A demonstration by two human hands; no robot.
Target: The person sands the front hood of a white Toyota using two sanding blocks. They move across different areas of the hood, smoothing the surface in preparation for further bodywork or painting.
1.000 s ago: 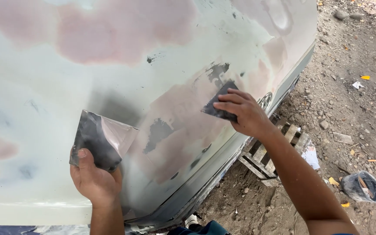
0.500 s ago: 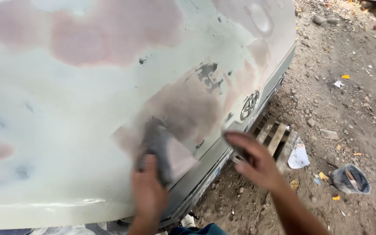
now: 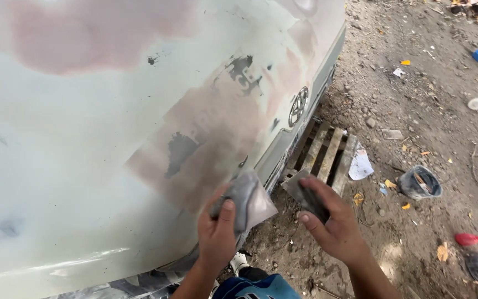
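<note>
Lower centre: left hand (image 3: 217, 235) gripping putty-loaded board (image 3: 244, 200), right hand (image 3: 333, 224) pinching small scraper (image 3: 304, 194); car panel (image 3: 84, 166) showing filler patches spread, bare dark spots remaining

The curved pale-green metal car panel (image 3: 84, 166) carries pinkish-brown filler patches and dark grey blotches. The flat scraper blade (image 3: 247, 202) is grey with a pinkish smear. The brown dirt ground (image 3: 416, 111) shows scattered yellow, red and blue bits.
</note>
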